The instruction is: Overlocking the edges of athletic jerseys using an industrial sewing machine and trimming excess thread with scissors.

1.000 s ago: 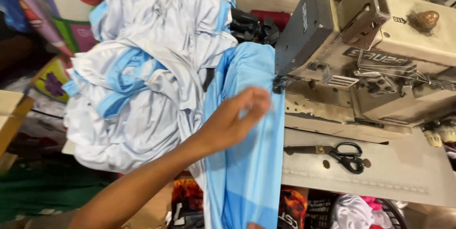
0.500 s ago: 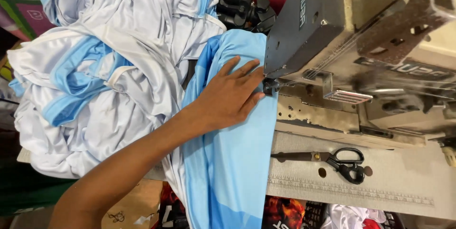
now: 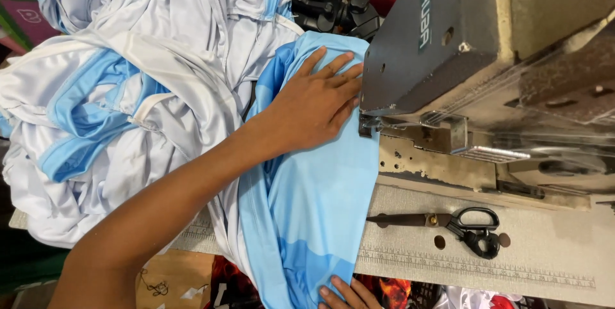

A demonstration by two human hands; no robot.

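A heap of white-and-blue garments (image 3: 128, 91) lies left; my left hand (image 3: 314, 107) presses flat, fingers spread, on one light blue fabric piece (image 3: 307, 200) beside one sewing machine (image 3: 448, 46). Fingers could stray under the needle. My right hand (image 3: 349, 295) pinches the hem; one pair of scissors (image 3: 458, 224) rests on the tabletop (image 3: 544, 258).
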